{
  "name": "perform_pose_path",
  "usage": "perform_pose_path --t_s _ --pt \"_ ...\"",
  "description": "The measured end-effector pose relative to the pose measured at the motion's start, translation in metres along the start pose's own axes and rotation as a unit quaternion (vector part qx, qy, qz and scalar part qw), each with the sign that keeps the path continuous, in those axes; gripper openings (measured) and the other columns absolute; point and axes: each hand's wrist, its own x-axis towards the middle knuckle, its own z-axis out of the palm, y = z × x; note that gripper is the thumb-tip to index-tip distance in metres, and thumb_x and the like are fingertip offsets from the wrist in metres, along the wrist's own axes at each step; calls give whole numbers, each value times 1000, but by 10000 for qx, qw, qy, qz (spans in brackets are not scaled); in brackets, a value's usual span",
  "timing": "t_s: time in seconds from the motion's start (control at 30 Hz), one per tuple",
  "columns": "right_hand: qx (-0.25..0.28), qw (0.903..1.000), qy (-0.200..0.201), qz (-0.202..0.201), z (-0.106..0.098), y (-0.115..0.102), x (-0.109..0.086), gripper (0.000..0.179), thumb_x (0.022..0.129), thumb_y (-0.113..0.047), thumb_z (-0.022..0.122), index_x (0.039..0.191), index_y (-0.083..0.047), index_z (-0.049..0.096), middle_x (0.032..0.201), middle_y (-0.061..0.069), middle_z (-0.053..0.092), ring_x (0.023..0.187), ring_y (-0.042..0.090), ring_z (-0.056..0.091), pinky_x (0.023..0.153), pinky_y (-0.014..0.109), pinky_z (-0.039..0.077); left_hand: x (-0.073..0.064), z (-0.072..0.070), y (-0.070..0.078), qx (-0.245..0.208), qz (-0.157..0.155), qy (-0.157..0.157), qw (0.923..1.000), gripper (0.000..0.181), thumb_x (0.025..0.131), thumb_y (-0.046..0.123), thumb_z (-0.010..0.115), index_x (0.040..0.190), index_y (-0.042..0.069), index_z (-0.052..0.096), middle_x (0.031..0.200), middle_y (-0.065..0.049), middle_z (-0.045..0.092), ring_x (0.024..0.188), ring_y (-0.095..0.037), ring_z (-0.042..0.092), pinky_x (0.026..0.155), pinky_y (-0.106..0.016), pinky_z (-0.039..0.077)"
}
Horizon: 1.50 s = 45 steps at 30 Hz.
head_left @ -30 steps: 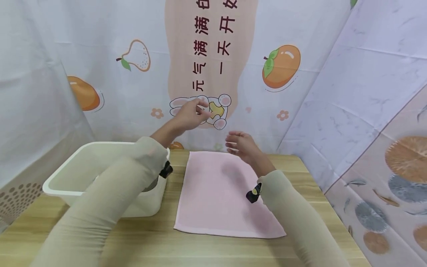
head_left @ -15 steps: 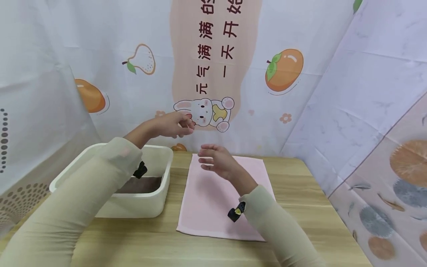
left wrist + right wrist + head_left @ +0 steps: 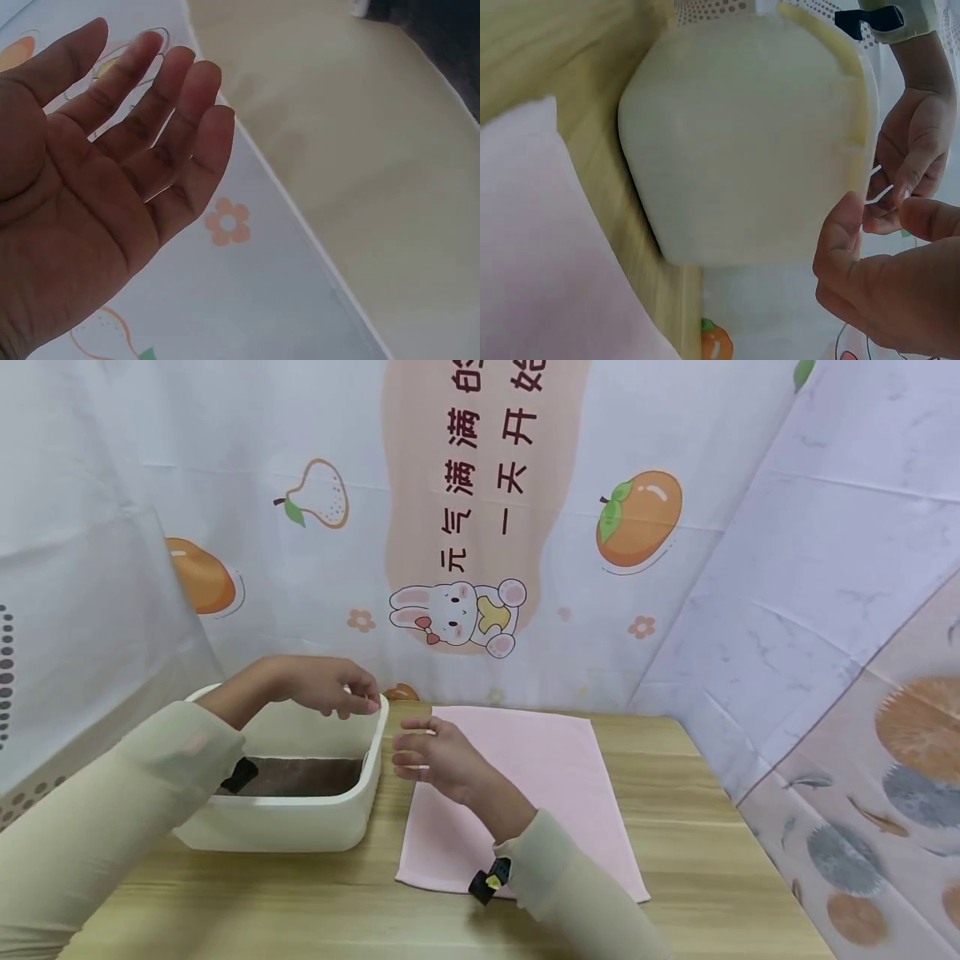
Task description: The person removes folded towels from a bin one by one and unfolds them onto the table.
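Note:
My left hand (image 3: 322, 685) hovers over the white plastic basin (image 3: 300, 827), its fingers loosely bent and pointing at the right rim. In the left wrist view, the palm of that hand (image 3: 97, 202) holds nothing. Just right of the basin, my right hand (image 3: 450, 764) hangs over the left edge of a pink towel (image 3: 525, 752), fingers relaxed. From the right wrist, the fingers of the right hand (image 3: 900, 289) overlap the basin's rim, close to the left hand. A dark grey-brown thing (image 3: 307, 777) lies inside the basin, partly hidden by its front wall.
The towel lies flat on a wooden table (image 3: 690, 827). A printed cloth (image 3: 510, 668) with a rabbit and fruit hangs behind the table. Another patterned cloth (image 3: 832, 718) hangs along the right side.
Both hands have moved left and down, the left from before the back cloth to over the basin, the right from over the towel to beside the basin. More of the towel shows.

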Motion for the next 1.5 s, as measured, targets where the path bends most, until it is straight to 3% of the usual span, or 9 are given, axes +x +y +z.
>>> perform_pose_path --t_s 0.13,0.33,0.53,0.73,0.87,1.2,1.33,1.5 --pt "169 9996 -207 83 6 10 -1 39 97 -5 65 133 -2 51 115 17 66 87 22 66 81 33 59 2 3 -8 105 -264 -278 9992 24 106 30 56 117 10 64 108 -7 62 98 -26 60 80 -42 55" --pt "171 9980 -600 96 7 17 -2 26 98 -7 67 122 -3 56 98 7 66 81 19 67 73 28 59 14 9 -12 329 -622 -721 9949 30 105 31 57 125 9 63 122 -10 63 107 -28 62 85 -48 56" --pt "224 9978 -626 -75 9 20 -1 19 96 -5 69 113 -4 60 92 8 68 77 17 67 71 29 59 25 12 -16 473 -931 -1198 9873 42 106 35 52 137 6 57 135 -16 59 118 -34 60 86 -48 55" --pt "229 9979 -567 -196 10 22 2 15 94 -2 69 106 -4 62 88 8 67 76 18 65 70 29 59 33 14 -32 607 -1226 -1311 9819 39 104 33 58 134 9 60 128 -11 59 114 -31 59 84 -48 55" --pt "185 9981 -548 -199 11 21 2 13 94 -1 69 105 -4 62 88 7 67 76 18 66 70 28 59 38 16 -48 796 -1317 -1374 9785 45 99 31 65 138 9 59 128 -9 61 112 -29 59 81 -48 56" --pt "132 9980 -580 -206 16 22 2 12 93 0 70 104 -3 63 86 7 67 75 17 66 69 28 59 33 25 -83 620 -1525 -1543 9742 59 94 26 72 145 3 52 131 -8 61 121 -30 58 83 -56 56" --pt "155 9984 -518 -188 16 23 4 13 93 1 70 104 -4 63 87 7 68 75 18 66 70 29 59 32 32 -91 529 -1614 -1579 9727 62 94 25 74 146 2 51 135 -13 59 125 -35 56 83 -60 56" --pt "108 9985 -489 -219 14 25 6 15 94 1 69 107 -2 62 88 8 68 75 17 67 73 32 60 34 39 -98 329 -1653 -1761 9698 53 93 21 73 140 5 56 139 -15 59 129 -37 52 84 -63 55"
